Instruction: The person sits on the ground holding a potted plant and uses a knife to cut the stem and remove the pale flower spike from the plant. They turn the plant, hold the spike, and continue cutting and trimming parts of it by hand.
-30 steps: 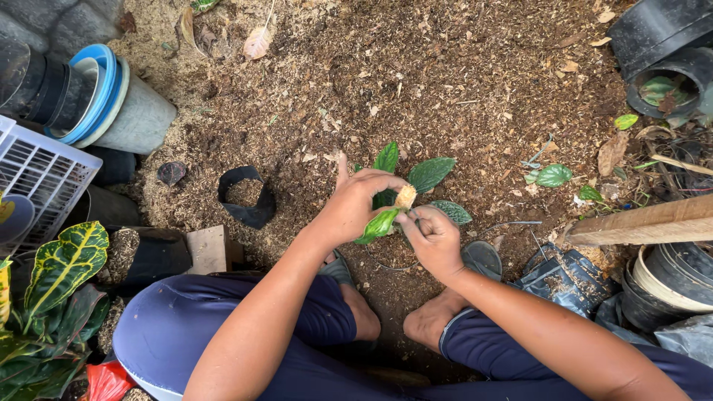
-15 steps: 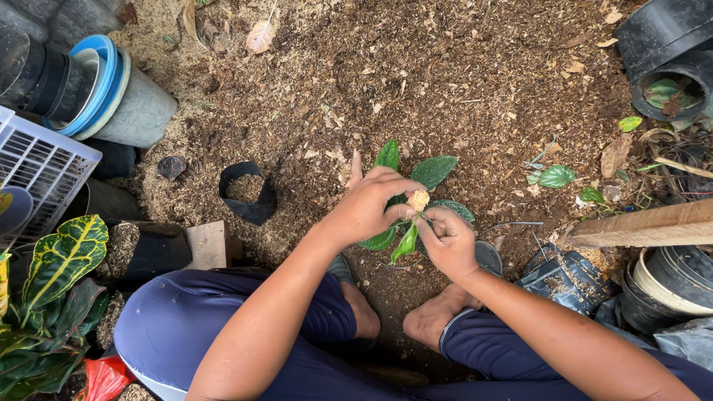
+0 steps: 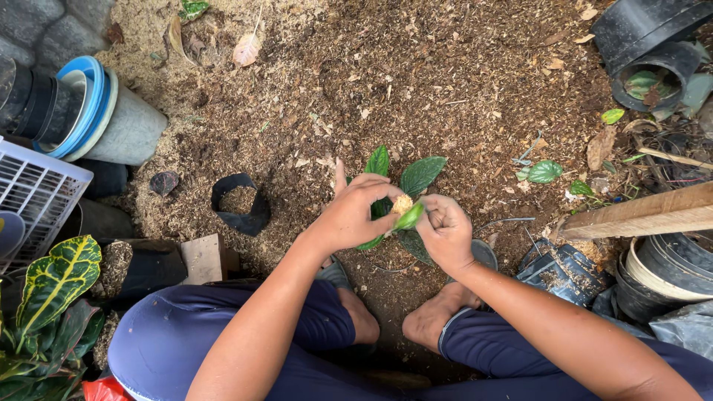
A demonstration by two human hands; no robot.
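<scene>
Seen from the head camera, the person squats over a bed of brown mulch [image 3: 460, 74], bare feet planted on flat sandals near its lower edge, knees in dark blue trousers spread to either side. Both hands meet just above the feet, around a small plant cutting [image 3: 407, 194] with dark green leaves. The left hand [image 3: 356, 214] is curled around the cutting from the left, fingers wrapped over its stem and lower leaves, so it is grasping the plant. The right hand [image 3: 444, 232] is closed in a loose fist just beside it, thumb and fingers pinching a light green leaf [image 3: 408, 217] that sticks out between the two hands. A pale, crumbly root clump [image 3: 402, 203] shows at the top of the grip, touching the left fingers. Two larger leaves fan upward from behind the hands onto the mulch. Left of the hands, apart from them, a black soft pot ring [image 3: 241, 217] lies open on the mulch. Along the left edge stand a grey pot with stacked blue rims [image 3: 96, 119], a white plastic crate [image 3: 33, 200] and a yellow-veined croton plant [image 3: 52, 289] in the lower left corner. Along the right edge lie a wooden plank [image 3: 646, 212], a crumpled black grow bag [image 3: 564, 271] holding some mulch, and black pots [image 3: 653, 52] in the upper right corner.
</scene>
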